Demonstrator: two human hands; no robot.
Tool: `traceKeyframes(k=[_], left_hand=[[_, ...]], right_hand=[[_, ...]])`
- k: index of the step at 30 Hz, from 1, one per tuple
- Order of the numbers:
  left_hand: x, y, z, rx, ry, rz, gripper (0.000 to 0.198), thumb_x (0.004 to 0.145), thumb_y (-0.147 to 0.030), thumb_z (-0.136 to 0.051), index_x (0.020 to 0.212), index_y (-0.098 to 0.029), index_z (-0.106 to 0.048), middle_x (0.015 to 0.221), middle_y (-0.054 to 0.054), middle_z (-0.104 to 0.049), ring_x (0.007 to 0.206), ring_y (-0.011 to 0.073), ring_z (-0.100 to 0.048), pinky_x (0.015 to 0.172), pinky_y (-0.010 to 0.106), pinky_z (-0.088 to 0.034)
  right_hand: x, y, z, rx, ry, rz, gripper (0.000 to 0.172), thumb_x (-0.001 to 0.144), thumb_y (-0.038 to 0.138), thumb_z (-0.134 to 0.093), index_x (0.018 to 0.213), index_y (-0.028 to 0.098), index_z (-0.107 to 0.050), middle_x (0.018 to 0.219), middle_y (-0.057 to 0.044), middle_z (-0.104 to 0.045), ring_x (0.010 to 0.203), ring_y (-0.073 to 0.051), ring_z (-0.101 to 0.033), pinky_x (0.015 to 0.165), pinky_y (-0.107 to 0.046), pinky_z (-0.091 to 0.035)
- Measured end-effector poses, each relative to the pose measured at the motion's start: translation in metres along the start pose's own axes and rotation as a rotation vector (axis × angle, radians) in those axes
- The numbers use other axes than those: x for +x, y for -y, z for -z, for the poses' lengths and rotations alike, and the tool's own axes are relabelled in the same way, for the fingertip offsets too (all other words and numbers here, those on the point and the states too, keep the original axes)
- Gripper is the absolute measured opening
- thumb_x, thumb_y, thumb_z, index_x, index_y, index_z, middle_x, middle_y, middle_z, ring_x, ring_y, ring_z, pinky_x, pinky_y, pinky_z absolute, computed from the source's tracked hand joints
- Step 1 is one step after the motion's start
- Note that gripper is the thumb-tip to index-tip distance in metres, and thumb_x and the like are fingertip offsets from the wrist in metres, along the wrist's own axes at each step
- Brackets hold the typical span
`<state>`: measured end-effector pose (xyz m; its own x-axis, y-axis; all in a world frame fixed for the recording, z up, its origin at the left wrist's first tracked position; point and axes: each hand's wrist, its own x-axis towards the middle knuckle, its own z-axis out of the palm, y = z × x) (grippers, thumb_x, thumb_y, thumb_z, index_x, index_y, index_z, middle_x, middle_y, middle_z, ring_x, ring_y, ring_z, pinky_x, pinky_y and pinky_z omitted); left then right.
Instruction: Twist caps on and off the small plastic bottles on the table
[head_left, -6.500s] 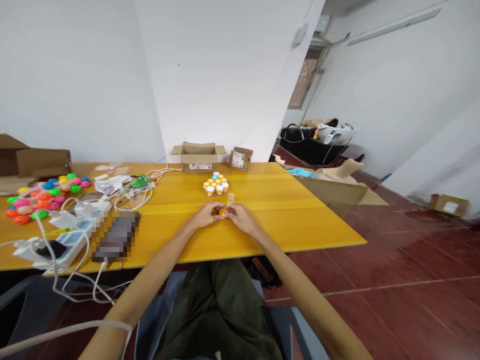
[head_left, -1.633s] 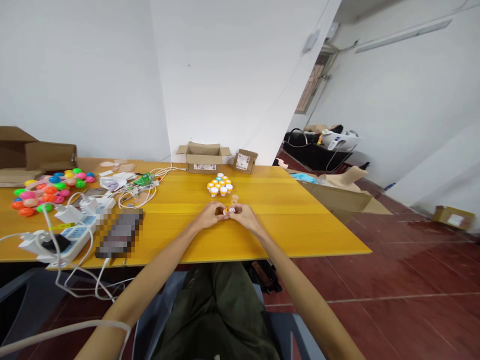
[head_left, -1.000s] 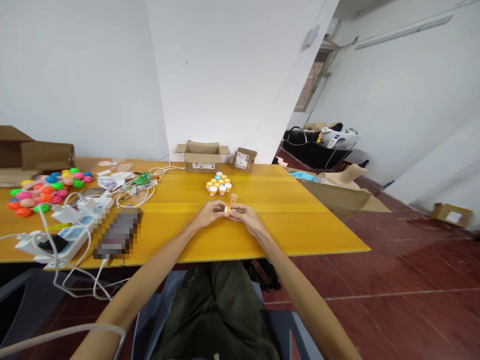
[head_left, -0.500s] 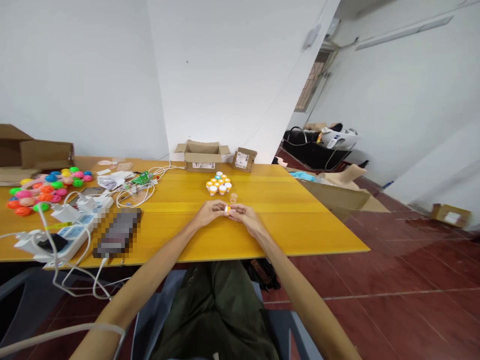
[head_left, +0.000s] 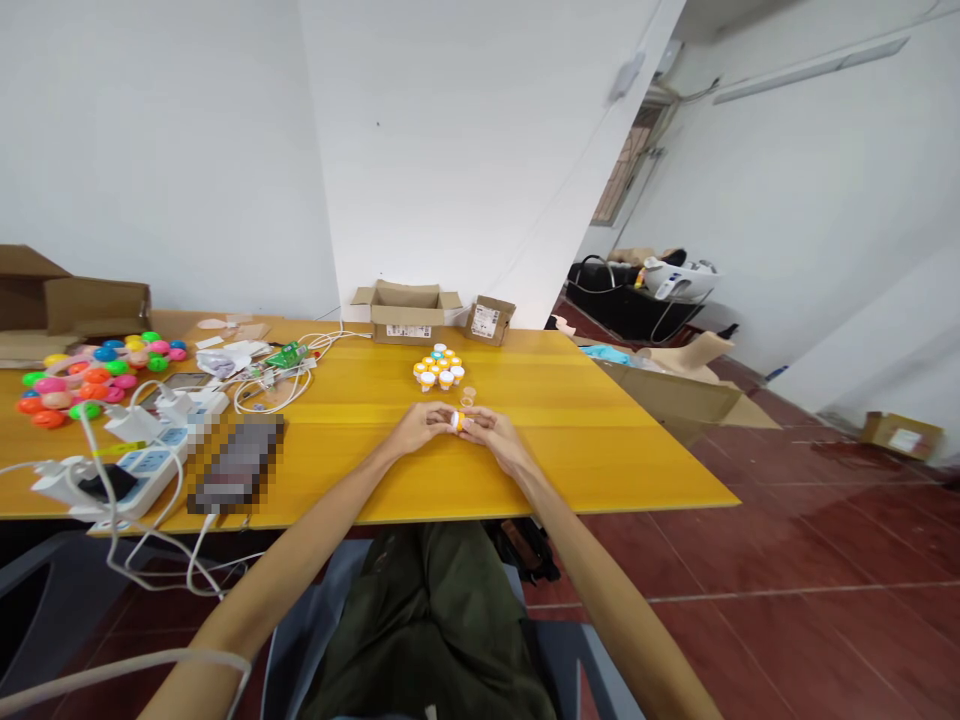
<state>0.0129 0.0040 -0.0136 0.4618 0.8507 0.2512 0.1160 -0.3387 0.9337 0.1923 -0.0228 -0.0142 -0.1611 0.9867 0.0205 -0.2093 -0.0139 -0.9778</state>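
Observation:
Between my two hands, just above the yellow table [head_left: 585, 450], is a small white and orange piece [head_left: 457, 421], partly covered by fingers. My left hand [head_left: 420, 427] pinches its left side. From the right, my right hand [head_left: 493, 434] has its fingertips closed on the same piece. Just beyond the fingers stands a small clear plastic cup [head_left: 468, 397]. Farther back is a cluster of several similar white and orange pieces [head_left: 439, 368], one of them with a blue-green part.
Behind the cluster sit an open cardboard box [head_left: 407, 315] and a smaller box [head_left: 490, 320]. On the left lie colourful balls [head_left: 90, 380], a power strip [head_left: 161, 450] with chargers and cables, and a blurred phone [head_left: 236, 465]. A large carton [head_left: 660, 390] stands right of the table.
The white and orange piece has turned slightly between my fingers and shows more of its side. Both hands stay in nearly the same place.

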Motion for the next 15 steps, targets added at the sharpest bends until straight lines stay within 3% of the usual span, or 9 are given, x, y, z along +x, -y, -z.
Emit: traceKeyframes(k=[15], left_hand=[[-0.0009,-0.0056,-0.002,-0.016,0.002,-0.016,0.025,0.074,-0.017,-0.068,0.099,-0.014,-0.068,0.088,0.005,-0.075,0.083,0.019,-0.071,0.081,0.03,-0.055]], right_hand=[[0.0003,-0.0025,0.0013,-0.021,-0.015,0.034,0.04,0.048,0.044,-0.087,0.078,0.023,-0.071,0.081,-0.003,-0.075,0.074,-0.018,-0.07,0.082,-0.038,-0.057]])
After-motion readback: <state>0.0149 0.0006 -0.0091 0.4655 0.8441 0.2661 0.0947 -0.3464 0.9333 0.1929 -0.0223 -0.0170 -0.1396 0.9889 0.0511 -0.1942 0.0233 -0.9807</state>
